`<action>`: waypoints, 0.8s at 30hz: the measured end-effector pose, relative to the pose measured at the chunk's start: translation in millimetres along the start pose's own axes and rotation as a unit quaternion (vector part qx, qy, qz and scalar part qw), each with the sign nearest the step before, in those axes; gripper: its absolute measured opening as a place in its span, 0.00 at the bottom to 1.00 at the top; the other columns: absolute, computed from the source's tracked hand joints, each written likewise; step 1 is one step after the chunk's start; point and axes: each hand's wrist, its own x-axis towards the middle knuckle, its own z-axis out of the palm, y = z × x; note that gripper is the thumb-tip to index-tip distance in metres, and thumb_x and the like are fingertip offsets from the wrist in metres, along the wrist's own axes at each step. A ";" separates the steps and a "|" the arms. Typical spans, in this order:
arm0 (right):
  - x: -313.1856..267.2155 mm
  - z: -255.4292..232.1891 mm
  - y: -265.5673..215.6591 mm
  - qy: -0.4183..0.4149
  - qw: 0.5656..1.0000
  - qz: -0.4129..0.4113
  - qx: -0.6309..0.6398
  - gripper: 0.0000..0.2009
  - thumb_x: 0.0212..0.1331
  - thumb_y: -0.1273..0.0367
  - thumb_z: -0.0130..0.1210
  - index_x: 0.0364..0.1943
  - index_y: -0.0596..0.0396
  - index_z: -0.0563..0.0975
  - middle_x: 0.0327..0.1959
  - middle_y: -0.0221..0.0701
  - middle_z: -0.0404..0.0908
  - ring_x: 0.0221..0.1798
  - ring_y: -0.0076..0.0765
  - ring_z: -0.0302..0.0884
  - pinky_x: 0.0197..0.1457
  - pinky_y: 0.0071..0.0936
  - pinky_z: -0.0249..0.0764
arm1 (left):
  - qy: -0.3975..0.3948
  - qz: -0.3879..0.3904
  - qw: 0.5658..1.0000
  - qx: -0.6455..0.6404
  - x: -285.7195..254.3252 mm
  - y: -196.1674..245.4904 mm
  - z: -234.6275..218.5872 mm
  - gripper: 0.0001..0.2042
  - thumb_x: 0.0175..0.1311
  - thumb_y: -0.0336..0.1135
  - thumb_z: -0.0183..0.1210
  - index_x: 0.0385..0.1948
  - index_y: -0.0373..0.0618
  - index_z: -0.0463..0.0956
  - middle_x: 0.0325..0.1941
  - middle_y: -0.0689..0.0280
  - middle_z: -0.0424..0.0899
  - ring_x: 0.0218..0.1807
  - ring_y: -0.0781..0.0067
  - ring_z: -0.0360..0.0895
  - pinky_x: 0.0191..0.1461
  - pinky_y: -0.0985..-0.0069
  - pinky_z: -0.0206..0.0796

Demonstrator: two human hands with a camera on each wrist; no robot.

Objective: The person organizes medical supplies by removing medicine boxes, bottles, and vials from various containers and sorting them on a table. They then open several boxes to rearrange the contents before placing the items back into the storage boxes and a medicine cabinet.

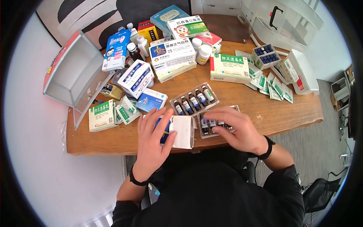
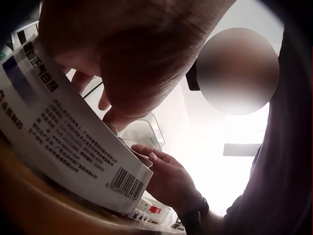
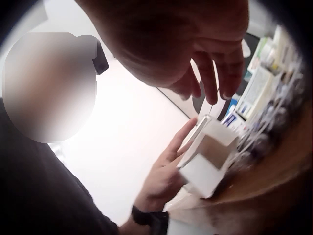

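My left hand (image 1: 152, 140) lies over a white medicine box (image 1: 182, 132), fingers straight and spread. The box's blue printed face is partly hidden under the hand, and its end gapes wide with a loose flap (image 3: 200, 175) in the right wrist view. My right hand (image 1: 239, 130) is above a clear plastic tray (image 1: 204, 135) of small dark bottles (image 1: 204, 125), its fingers loosely bent with nothing between them. That hand covers part of the tray. Just behind sits a second clear tray (image 1: 214, 94) holding several blue-capped bottles (image 1: 193, 102).
Medicine boxes (image 1: 172, 53) and bottles crowd the table's back. Green-and-white boxes (image 1: 229, 68) and sachets (image 1: 278, 85) lie on both sides. A clear-lidded case (image 1: 81, 68) stands at left; a white bin (image 1: 302, 72) and a carton of blue-capped bottles (image 1: 266, 56) are at right.
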 end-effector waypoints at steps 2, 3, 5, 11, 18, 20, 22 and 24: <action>-5.3 -9.5 7.6 0.023 0.992 -0.028 -0.120 0.23 0.61 0.72 0.73 0.62 0.55 0.82 0.64 0.42 0.82 0.63 0.55 0.82 0.66 0.44 0.80 | -0.014 0.021 0.999 0.024 -2.4 -4.3 -1.0 0.27 0.68 0.35 0.69 0.70 0.44 0.78 0.73 0.54 0.78 0.78 0.40 0.69 0.81 0.45 0.56; -9.5 -15.3 11.4 0.008 0.989 -0.015 -0.149 0.29 0.54 0.68 0.78 0.63 0.53 0.81 0.67 0.41 0.79 0.67 0.56 0.78 0.69 0.47 0.77 | -0.026 0.041 0.998 0.050 -4.2 -6.8 -1.7 0.25 0.68 0.35 0.70 0.68 0.48 0.80 0.74 0.55 0.78 0.78 0.39 0.69 0.81 0.46 0.57; -16.6 -24.3 17.9 -0.007 0.981 -0.022 -0.191 0.30 0.53 0.67 0.79 0.63 0.53 0.81 0.68 0.42 0.78 0.68 0.57 0.77 0.70 0.49 0.76 | -0.039 0.060 0.995 0.074 -5.4 -11.2 -5.1 0.24 0.68 0.36 0.70 0.67 0.52 0.82 0.75 0.55 0.77 0.78 0.39 0.68 0.81 0.46 0.58; -27.6 -23.8 20.0 -0.035 0.968 -0.013 -0.250 0.32 0.52 0.64 0.79 0.63 0.53 0.80 0.69 0.45 0.76 0.70 0.60 0.75 0.72 0.53 0.72 | -0.102 0.040 0.994 -0.003 2.0 -6.4 -23.4 0.37 0.48 0.45 0.83 0.66 0.55 0.83 0.77 0.57 0.75 0.81 0.41 0.66 0.80 0.46 0.63; -23.5 -20.5 23.5 -0.048 0.958 -0.028 -0.282 0.34 0.51 0.63 0.79 0.65 0.52 0.79 0.69 0.45 0.75 0.69 0.61 0.74 0.72 0.54 0.73 | -0.106 0.055 0.993 -0.004 -2.9 -16.6 -23.4 0.42 0.41 0.44 0.86 0.68 0.57 0.82 0.77 0.56 0.74 0.79 0.42 0.68 0.78 0.47 0.65; -24.0 -21.1 22.6 -0.054 0.959 -0.016 -0.279 0.34 0.51 0.64 0.79 0.65 0.52 0.79 0.69 0.45 0.75 0.69 0.60 0.75 0.72 0.53 0.73 | -0.106 0.055 0.993 -0.004 -4.7 -13.1 -26.1 0.42 0.42 0.45 0.85 0.68 0.58 0.82 0.76 0.57 0.74 0.78 0.42 0.69 0.78 0.47 0.65; -25.2 -20.9 23.2 -0.059 0.959 -0.003 -0.277 0.35 0.51 0.64 0.80 0.65 0.51 0.79 0.70 0.45 0.75 0.70 0.59 0.75 0.72 0.53 0.74 | -0.116 0.055 0.992 -0.001 -6.4 -6.6 -30.2 0.41 0.42 0.46 0.85 0.67 0.58 0.83 0.75 0.56 0.74 0.76 0.43 0.70 0.76 0.48 0.66; -27.1 -19.7 25.3 -0.048 0.961 0.007 -0.273 0.35 0.49 0.64 0.80 0.66 0.50 0.79 0.70 0.44 0.75 0.69 0.58 0.75 0.72 0.52 0.74 | -0.129 0.054 0.990 0.011 -7.6 3.6 -35.2 0.41 0.42 0.46 0.85 0.67 0.59 0.83 0.74 0.57 0.75 0.75 0.44 0.71 0.76 0.48 0.66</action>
